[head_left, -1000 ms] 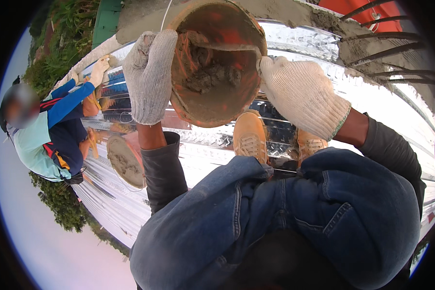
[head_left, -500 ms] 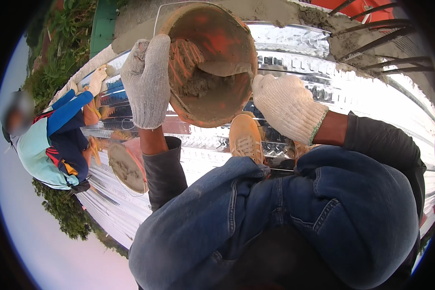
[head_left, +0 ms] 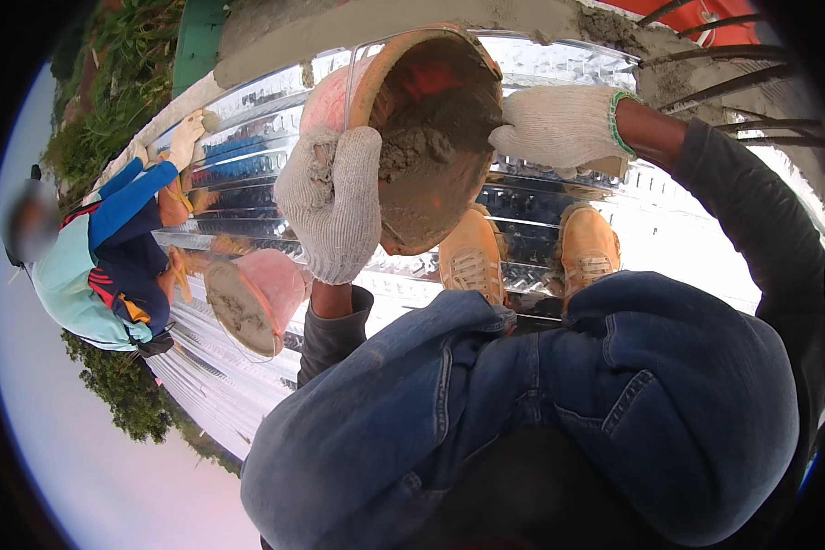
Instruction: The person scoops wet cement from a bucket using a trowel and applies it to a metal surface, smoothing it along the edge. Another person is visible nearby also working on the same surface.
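Head view: gripping the left rim of a reddish bucket with the left hand, grey-white knit glove, pinched on rim and wall. Can't tell exact fingertip placement on the outer wall. Holding a trowel in the right hand, pale knit glove with green cuff edge, closed around the grip at the bucket's right rim. Tan handle end visible below the glove; blade hard to pick out against grey mortar.

Bucket: between both hands, beyond the tan shoes, tilted with mouth toward camera. Wire bail over the left wall. Mortar spread up the inner wall. Can't tell if touching the shiny ribbed metal sheeting underneath.

Off to the left: second bucket with mortar, tilted on the sheeting; just past it, crouched co-worker, gloved, reaching toward the concrete edge. Upper right: dark rebar near red material.
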The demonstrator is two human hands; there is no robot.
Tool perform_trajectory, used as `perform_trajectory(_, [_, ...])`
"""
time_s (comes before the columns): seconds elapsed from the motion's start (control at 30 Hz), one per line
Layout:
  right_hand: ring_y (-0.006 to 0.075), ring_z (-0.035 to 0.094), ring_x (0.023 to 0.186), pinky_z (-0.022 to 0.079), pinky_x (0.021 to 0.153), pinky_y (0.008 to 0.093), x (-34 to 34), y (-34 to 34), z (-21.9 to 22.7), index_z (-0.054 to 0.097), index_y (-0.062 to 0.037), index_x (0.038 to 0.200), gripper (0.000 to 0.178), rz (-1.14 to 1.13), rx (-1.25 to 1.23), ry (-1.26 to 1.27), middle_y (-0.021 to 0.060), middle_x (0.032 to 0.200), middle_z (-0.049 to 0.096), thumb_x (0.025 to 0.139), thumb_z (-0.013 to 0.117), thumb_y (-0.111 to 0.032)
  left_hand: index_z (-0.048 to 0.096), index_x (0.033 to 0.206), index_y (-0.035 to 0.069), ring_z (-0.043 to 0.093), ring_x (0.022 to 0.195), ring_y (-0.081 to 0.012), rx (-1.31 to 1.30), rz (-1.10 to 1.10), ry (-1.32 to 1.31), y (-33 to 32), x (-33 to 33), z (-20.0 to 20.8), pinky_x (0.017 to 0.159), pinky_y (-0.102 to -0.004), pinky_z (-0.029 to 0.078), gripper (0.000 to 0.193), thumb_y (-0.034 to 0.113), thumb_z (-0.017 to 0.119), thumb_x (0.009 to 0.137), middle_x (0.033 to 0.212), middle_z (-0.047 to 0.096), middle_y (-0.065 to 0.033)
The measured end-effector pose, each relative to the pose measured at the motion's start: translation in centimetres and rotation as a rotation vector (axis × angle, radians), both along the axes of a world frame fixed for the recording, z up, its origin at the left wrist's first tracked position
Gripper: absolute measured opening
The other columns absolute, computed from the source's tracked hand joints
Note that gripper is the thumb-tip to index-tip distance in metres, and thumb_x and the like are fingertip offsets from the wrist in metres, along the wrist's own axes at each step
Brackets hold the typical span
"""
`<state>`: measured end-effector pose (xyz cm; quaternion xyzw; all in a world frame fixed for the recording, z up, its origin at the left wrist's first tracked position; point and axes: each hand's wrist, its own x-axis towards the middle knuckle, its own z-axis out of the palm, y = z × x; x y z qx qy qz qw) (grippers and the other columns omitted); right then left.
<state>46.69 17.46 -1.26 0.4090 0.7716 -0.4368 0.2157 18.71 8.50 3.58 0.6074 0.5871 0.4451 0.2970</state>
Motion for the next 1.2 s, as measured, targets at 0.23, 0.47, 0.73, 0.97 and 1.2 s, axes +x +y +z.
perform_trajectory(0.23, [0.0204,0.067,0.058,0.056,0.057,0.0421,-0.7,0.7,-1.0,0.078,-0.0007,0.091,0.057,-0.062,-0.229,0.159,0.0082,0.067,0.068,0.11,0.052,-0.048,0.075,0.118,0.003,0.059,0.085,-0.0046,0.083,0.051,-0.1,-1.6,-3.1,-2.1,0.075,-0.0229,0.047,0.026,0.027,0.083,0.112,0.098,0.067,0.0048])
perform_trajectory(0.47, [0.0146,0.065,0.057,0.053,0.053,0.0354,-1.7,-1.3,-2.5,0.079,-0.0031,0.103,0.055,-0.142,-0.437,0.301,0.0042,0.075,0.069,0.112,0.061,-0.054,0.075,0.122,0.001,0.067,0.094,-0.0101,0.126,0.19,-0.146,-2.9,-4.3,-2.3,0.084,-0.0268,0.055,0.034,0.03,0.085,0.108,0.11,0.073,-0.0018])
perform_trajectory(0.73, [0.016,0.067,0.068,0.055,0.064,0.0391,-0.7,-4.8,-0.5,0.08,-0.0011,0.108,0.057,-0.288,-0.577,0.452,0.0077,0.079,0.069,0.117,0.063,-0.055,0.074,0.126,0.0,0.067,0.099,-0.0089,0.102,0.27,-0.292,-3.5,-4.4,-0.8,0.089,-0.0241,0.054,0.041,0.032,0.089,0.106,0.117,0.074,-0.0031])
perform_trajectory(0.97, [0.0222,0.065,0.074,0.056,0.07,0.0436,4.6,-7.2,-1.4,0.074,0.0,0.106,0.058,-0.313,-0.326,0.65,0.0119,0.084,0.068,0.117,0.065,-0.056,0.072,0.112,0.006,0.053,0.085,-0.0039,-0.097,0.321,-0.413,-0.3,-2.6,-0.8,0.075,-0.0225,0.042,0.024,0.029,0.074,0.116,0.095,0.06,0.0058])
perform_trajectory(1.2, [0.0295,0.072,0.071,0.061,0.074,0.0466,10.7,-5.5,9.0,0.077,0.0001,0.112,0.047,-0.576,-0.268,0.217,0.017,0.086,0.074,0.111,0.075,-0.047,0.074,0.118,0.008,0.067,0.097,-0.0097,-0.132,0.409,-0.502,0.1,-6.6,-1.1,0.087,-0.0285,0.056,0.02,0.026,0.069,0.119,0.11,0.072,0.0015])
